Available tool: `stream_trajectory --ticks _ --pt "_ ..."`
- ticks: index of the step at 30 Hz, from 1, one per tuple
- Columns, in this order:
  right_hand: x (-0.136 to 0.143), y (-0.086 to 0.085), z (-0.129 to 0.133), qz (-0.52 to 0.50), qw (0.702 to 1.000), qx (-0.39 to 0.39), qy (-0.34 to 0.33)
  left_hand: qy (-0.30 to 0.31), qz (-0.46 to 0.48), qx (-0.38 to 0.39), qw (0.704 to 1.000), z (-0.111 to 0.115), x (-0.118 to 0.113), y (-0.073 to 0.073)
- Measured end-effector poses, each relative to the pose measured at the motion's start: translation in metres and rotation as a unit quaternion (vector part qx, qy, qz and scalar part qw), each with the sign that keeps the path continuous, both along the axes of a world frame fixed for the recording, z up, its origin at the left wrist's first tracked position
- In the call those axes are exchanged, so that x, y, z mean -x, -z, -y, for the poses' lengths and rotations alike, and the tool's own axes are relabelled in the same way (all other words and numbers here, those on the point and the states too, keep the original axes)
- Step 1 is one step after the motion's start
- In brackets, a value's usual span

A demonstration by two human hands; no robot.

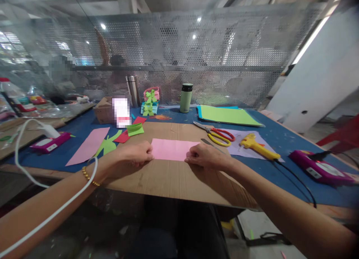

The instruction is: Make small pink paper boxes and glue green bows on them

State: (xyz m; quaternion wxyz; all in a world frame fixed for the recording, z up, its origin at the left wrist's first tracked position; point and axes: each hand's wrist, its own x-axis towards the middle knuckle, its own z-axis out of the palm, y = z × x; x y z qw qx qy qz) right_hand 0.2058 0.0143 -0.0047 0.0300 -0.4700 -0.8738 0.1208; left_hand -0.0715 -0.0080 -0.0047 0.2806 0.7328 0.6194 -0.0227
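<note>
A pink paper strip lies flat over a brown cardboard sheet. My left hand is closed on the strip's left end, its fingers curled. At the right end, my right hand pinches the paper between thumb and bent fingers. Scissors with red and yellow handles rest just beyond my right hand. Left of my left hand are a green paper cutout, a larger pink sheet and a folded green piece on red paper.
A yellow glue gun lies on pale purple paper at right, near a purple power box. Behind stand a green bottle, a steel flask, small paper baskets and green sheets. A white cable crosses my left forearm.
</note>
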Motion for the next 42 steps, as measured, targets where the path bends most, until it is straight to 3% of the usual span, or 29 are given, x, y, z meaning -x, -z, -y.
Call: stream_trajectory --ticks 4,6,8,9,10,13,15,19,26,28,31,33,36,39,42 --pt "-0.001 0.001 0.0 -0.012 1.0 0.027 0.01 -0.004 -0.025 0.02 0.999 0.006 0.013 -0.009" --pt "-0.001 0.002 -0.001 -0.013 0.999 0.033 0.006 -0.006 -0.105 -0.052 0.993 0.017 0.013 -0.016" --pt "-0.002 0.002 -0.002 -0.013 1.0 0.028 -0.002 0.015 -0.199 -0.243 0.949 0.032 0.003 -0.019" --pt "-0.002 0.002 -0.002 -0.015 1.0 0.025 -0.004 0.011 -0.206 -0.274 0.939 0.039 -0.005 -0.017" --pt "-0.001 0.002 -0.002 -0.017 0.999 0.028 -0.003 0.024 -0.198 -0.3 0.933 0.045 -0.014 -0.014" --pt "0.0 0.0 -0.001 -0.012 0.998 0.056 0.015 0.143 -0.086 -0.378 0.911 0.056 -0.042 0.009" --pt "0.001 -0.001 0.0 -0.007 0.998 0.064 0.025 0.22 -0.027 -0.347 0.911 0.058 -0.051 0.028" --pt "0.002 -0.001 0.0 -0.008 0.997 0.066 0.033 0.221 0.008 -0.257 0.941 0.057 -0.047 0.049" --pt "-0.025 -0.002 0.003 0.032 0.991 0.092 0.092 0.212 0.005 -0.241 0.947 0.059 -0.044 0.044" --pt "-0.044 -0.003 0.008 0.053 0.99 0.053 0.117 0.209 0.005 -0.246 0.946 0.059 -0.045 0.044" --pt "-0.073 -0.003 0.024 0.047 0.988 -0.067 0.128 0.214 0.01 -0.25 0.944 0.059 -0.045 0.043" --pt "-0.084 -0.003 0.037 0.005 0.985 -0.136 0.102 0.217 0.017 -0.254 0.942 0.059 -0.043 0.042" --pt "-0.081 0.0 0.052 -0.081 0.975 -0.205 0.005 0.217 0.025 -0.261 0.94 0.058 -0.036 0.041" --pt "-0.06 0.005 0.054 -0.123 0.963 -0.212 -0.111 0.209 0.02 -0.261 0.942 0.057 -0.028 0.043" --pt "-0.04 0.013 0.049 -0.104 0.954 -0.222 -0.171 0.198 0.013 -0.276 0.94 0.059 -0.029 0.045"
